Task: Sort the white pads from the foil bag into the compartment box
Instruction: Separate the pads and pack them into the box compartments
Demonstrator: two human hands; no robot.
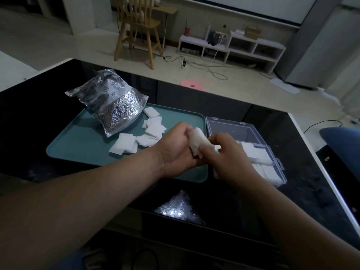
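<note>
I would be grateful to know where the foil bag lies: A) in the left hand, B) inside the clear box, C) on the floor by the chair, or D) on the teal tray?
D: the foil bag rests on the teal tray, with loose white pads beside it.

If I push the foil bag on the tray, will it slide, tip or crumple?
The foil bag looks crinkled and slumped, so it would probably crumple, not stay stiff. It stands leaning on the teal tray, so a push may tip it. Its shiny foil could be slippery.
</note>
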